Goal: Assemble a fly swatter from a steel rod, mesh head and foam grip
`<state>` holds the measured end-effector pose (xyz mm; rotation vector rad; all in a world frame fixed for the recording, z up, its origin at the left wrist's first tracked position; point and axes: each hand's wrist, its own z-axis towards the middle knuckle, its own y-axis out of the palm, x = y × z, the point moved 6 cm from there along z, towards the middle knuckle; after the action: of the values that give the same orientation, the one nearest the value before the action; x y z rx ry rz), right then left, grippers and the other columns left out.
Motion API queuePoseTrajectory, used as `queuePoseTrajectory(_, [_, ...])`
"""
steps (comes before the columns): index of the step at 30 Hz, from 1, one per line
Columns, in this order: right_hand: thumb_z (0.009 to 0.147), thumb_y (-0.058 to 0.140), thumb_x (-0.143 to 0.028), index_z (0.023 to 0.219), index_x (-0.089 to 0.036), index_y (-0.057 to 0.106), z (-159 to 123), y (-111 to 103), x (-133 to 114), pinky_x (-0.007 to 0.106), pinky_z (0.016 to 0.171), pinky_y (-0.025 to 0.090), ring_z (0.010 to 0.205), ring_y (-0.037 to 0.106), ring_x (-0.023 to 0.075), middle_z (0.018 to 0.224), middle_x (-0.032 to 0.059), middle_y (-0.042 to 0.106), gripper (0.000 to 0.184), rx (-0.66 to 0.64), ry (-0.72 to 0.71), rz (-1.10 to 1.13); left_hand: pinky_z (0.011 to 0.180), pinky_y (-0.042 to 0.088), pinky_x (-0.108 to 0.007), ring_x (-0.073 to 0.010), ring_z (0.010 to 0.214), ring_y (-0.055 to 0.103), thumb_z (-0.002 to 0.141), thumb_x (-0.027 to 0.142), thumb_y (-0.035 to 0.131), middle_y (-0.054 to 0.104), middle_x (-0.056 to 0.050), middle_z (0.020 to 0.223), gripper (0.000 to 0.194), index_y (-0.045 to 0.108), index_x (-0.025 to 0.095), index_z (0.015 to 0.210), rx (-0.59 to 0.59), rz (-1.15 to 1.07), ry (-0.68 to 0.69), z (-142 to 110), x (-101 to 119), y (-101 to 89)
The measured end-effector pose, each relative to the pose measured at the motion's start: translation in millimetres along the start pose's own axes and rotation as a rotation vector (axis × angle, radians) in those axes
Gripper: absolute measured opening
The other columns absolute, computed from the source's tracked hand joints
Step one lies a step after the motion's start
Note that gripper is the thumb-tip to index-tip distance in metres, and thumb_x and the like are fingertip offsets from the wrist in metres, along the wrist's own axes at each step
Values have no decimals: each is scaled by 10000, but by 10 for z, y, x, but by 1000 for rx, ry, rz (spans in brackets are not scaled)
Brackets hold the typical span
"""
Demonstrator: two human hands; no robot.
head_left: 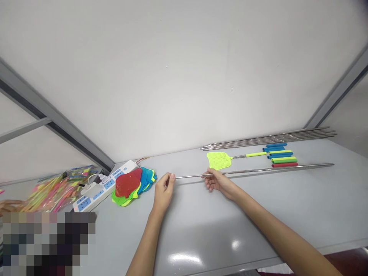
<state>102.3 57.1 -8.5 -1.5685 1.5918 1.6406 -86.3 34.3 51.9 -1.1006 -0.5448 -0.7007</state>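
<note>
A long thin metal rod [253, 170] stretches across the middle of the table, extended to the right. My left hand [164, 188] pinches its left end between thumb and fingers. Further along, my right hand [215, 180] is closed around the rod, the thumb on top and the fingers curled below. Just behind the right hand lies a yellow fly swatter [220, 160] with a short metal shaft and yellow grip. A pile of fly swatter heads [128, 183], red on top with blue, green and yellow ones, sits left of my left hand.
Several metal rods [267, 140] lie along the wall. Blue, yellow, green and red grip tubes [283, 155] are at the right. A white power strip [100, 193] and bagged colourful items [57, 188] are on the left, beside another person's hand [10, 207].
</note>
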Motion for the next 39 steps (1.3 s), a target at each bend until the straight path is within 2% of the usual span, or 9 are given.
queuePoseTrajectory(8, [756, 398, -419, 783, -132, 554, 5, -16, 6, 234, 458, 404, 486, 494, 106, 597, 35, 528, 328, 46, -1, 34, 497, 238, -205, -85, 532, 261, 787, 387, 317, 222, 36, 545, 324, 267, 175, 547, -49, 19, -35, 7, -57, 50])
queuePoseTrajectory(14, [755, 333, -379, 782, -128, 548, 29, -89, -9, 248, 454, 399, 461, 484, 116, 554, 34, 515, 331, 143, -49, 83, 481, 208, -211, -83, 522, 247, 783, 431, 287, 195, 35, 552, 352, 240, 173, 547, -366, -8, -45, -107, -21, 352])
queuePoseTrajectory(17, [732, 336, -340, 844, -152, 526, 36, -184, -62, 243, 430, 383, 442, 460, 115, 548, 16, 509, 290, 242, -156, 115, 466, 190, -213, -79, 503, 225, 782, 430, 286, 186, 37, 540, 359, 231, 171, 539, -437, -51, -53, -186, 28, 491])
queuePoseTrajectory(21, [716, 340, -347, 901, -169, 497, 31, -241, -96, 241, 427, 382, 456, 446, 122, 538, 7, 508, 301, 278, -242, 131, 457, 200, -211, -80, 498, 230, 778, 432, 292, 205, 38, 527, 364, 249, 171, 529, -439, -79, -46, -231, 82, 569])
queuePoseTrajectory(28, [689, 355, -307, 864, -174, 500, 27, -229, -92, 240, 424, 375, 457, 434, 120, 540, 4, 507, 263, 263, -256, 112, 452, 207, -208, -76, 492, 237, 778, 416, 310, 221, 41, 517, 370, 261, 168, 509, -394, -99, -37, -222, 110, 551])
queuePoseTrajectory(33, [710, 359, -333, 875, -181, 499, 16, -206, -106, 231, 413, 359, 450, 434, 111, 566, 4, 509, 265, 248, -273, 116, 453, 194, -211, -79, 499, 226, 782, 440, 290, 203, 37, 531, 375, 241, 173, 523, -391, -128, -83, -228, 27, 579])
queuePoseTrajectory(39, [738, 351, -352, 873, -188, 515, -36, -110, -144, 228, 428, 347, 459, 448, 108, 601, 10, 517, 269, 167, -296, 107, 450, 171, -211, -76, 487, 192, 786, 477, 257, 181, 40, 528, 388, 243, 177, 541, -415, -234, -151, -233, -97, 635])
